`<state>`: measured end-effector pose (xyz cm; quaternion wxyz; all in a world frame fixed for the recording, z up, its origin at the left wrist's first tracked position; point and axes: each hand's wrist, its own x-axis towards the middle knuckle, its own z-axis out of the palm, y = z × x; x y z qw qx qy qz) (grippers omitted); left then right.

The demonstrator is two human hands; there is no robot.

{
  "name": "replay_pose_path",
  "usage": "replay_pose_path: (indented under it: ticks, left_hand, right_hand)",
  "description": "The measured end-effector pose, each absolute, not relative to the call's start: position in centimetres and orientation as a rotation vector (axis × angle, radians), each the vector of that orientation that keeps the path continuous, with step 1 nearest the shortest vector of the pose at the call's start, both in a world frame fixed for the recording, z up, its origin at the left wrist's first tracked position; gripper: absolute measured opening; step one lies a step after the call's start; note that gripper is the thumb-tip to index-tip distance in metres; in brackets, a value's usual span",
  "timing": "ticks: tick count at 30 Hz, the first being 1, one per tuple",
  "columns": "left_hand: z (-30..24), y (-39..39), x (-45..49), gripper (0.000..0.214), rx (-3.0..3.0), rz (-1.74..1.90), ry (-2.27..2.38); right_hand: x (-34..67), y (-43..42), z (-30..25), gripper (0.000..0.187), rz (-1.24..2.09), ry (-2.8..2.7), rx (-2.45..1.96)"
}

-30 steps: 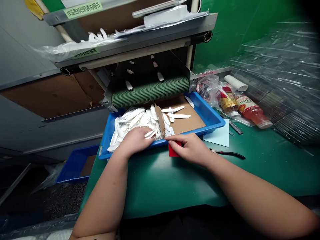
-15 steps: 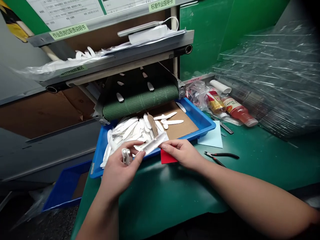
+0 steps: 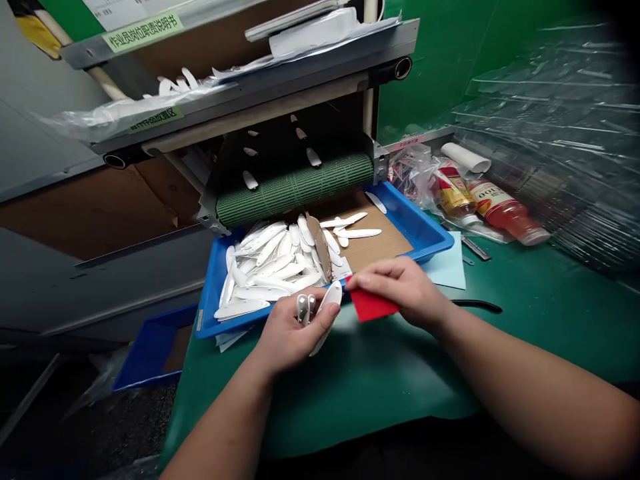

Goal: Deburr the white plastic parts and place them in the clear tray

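My left hand (image 3: 290, 330) is closed round several long white plastic pieces (image 3: 324, 313), held just in front of the blue tray (image 3: 425, 230). My right hand (image 3: 407, 290) pinches a red card (image 3: 371, 305) lifted a little off the green table (image 3: 360, 380), its edge close to the white pieces. The tray holds a heap of the same white pieces (image 3: 270, 263) on a brown cardboard liner (image 3: 373, 247), with a cardboard divider (image 3: 320, 243) standing in it.
A green ribbed conveyor belt (image 3: 295, 187) carrying a few white pieces ends above the tray. Bottles (image 3: 500, 210) and plastic bags lie at the right, black pliers (image 3: 480, 307) and a pale blue sheet (image 3: 447, 267) behind my right hand. A second blue tray (image 3: 150, 347) sits lower left.
My left hand went from the heap in the tray to holding white pieces above the table. My right hand lifted the red card off the table.
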<state>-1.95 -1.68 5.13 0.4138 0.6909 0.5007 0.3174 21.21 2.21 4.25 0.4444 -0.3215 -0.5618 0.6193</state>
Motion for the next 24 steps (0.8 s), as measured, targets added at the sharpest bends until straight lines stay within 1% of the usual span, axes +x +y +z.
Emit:
replay_pose_path:
  ticks: [2, 3, 5, 6, 8, 10, 13, 17, 20, 21, 24]
  left_hand:
    - [5.1, -1.7, -1.8, 0.024, 1.846, 0.834, 1.235]
    - [5.1, -1.7, -1.6, 0.020, 1.948, 0.871, 1.188]
    - [5.3, -1.8, -1.2, 0.009, 2.181, 0.977, 1.040]
    - [5.4, -1.8, -1.1, 0.006, 2.276, 1.026, 0.967]
    - [5.4, -1.7, -0.9, 0.011, 2.392, 1.073, 0.867]
    - [5.4, -1.6, -1.0, 0.016, 2.447, 1.076, 0.821]
    - [5.2, -1.4, -1.4, 0.018, 2.555, 1.043, 0.802]
    - [5.0, -1.1, -1.9, 0.031, 2.664, 1.046, 0.811]
    - [4.9, -1.1, -2.1, 0.028, 2.718, 0.966, 0.795]
    - [4.9, -1.1, -2.1, 0.028, 2.736, 0.953, 0.790]
    - [4.9, -1.1, -2.1, 0.032, 2.771, 0.956, 0.811]
  right_hand:
    - [21.4, 2.4, 4.5, 0.031, 1.603, -1.105, -0.763]
    - [21.3, 2.4, 4.5, 0.035, 1.696, -1.029, -0.746]
    - [21.0, 2.5, 4.4, 0.041, 1.900, -1.024, -0.771]
    - [20.8, 2.6, 4.3, 0.041, 1.918, -1.057, -0.832]
    - [20.7, 2.7, 4.0, 0.039, 1.765, -1.070, -0.973]
    - [20.8, 2.8, 4.0, 0.038, 1.653, -1.065, -0.972]
    - [21.2, 2.9, 4.1, 0.038, 1.780, -1.249, -0.856]
    - [21.7, 3.3, 4.2, 0.032, 1.468, -1.305, -0.969]
    - [22.0, 3.4, 4.4, 0.033, 1.616, -1.496, -0.907]
    - [22.0, 3.4, 4.5, 0.032, 1.589, -1.545, -0.948]
    - [22.1, 3.2, 4.9, 0.028, 1.326, -1.489, -1.106]
